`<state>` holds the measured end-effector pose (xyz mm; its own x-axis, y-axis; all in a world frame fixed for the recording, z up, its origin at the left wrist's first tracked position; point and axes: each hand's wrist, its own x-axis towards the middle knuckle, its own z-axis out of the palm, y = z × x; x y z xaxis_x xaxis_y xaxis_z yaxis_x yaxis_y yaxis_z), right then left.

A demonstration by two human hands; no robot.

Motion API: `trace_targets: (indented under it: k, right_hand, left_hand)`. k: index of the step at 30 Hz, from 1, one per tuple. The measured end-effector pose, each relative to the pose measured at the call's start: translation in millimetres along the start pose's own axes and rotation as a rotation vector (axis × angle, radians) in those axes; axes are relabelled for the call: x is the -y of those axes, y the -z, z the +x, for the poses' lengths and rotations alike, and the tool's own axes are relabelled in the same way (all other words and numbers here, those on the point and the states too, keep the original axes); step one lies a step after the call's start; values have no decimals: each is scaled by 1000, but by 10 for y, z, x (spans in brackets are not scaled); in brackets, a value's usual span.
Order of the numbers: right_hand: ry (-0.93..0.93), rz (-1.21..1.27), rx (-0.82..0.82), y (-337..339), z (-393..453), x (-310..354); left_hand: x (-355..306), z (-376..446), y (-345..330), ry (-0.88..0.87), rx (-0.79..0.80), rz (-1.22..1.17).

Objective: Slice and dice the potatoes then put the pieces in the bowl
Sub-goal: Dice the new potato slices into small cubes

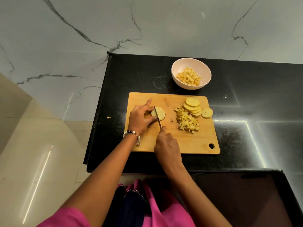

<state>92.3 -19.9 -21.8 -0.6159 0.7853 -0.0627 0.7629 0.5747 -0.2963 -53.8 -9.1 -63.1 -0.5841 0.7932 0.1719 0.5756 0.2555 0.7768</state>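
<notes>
No brand, label or writing can be read on anything here.

A rectangular light wooden cutting board [183, 141] lies on the black speckled stone surface [246, 136], its long axis running left to right and its hanging hole at the near right corner. On the board's left part rests a small stack of pale round potato slices [161, 113], lying flat. The left hand [141, 117], with a pearl-and-dark-bead bracelet [133, 134] on its wrist, holds that stack from the left side, thumb and fingers curled round its edge and the index finger stretched away from the person.

The right hand [167, 145] grips the handle of a thin-bladed steel kitchen knife [157, 116]; the handle is hidden inside the fist, and the index finger lies along the top near the blade's base. The blade's long axis runs away from the person and slightly left, tip pointing to the far side, edge set across the stack's left part.

To the right on the board sits a heap of diced yellow potato cubes [187, 122]. Just beyond it fans an overlapping row of round potato slices [192, 106], with one single round slice [207, 112] at the board's right edge.

Beyond the board, apart from it, stands a round pale pink bowl [201, 69] holding more diced potato pieces [188, 77].
</notes>
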Motion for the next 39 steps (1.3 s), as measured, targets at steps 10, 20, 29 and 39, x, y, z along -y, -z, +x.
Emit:
trace_targets:
  k: [10, 20, 29, 39]
  right_hand:
    - [-90, 96, 54, 212, -101, -60]
    - [-33, 54, -15, 74, 158, 17]
    - [16, -7, -48, -2, 225, 135]
    - [-95, 93, 104, 143, -320, -17]
  left_hand:
    - [20, -5, 29, 35, -1, -13]
    - [35, -1, 41, 45, -56, -57]
    - [58, 8, 16, 67, -70, -62]
    - [34, -2, 14, 35, -52, -5]
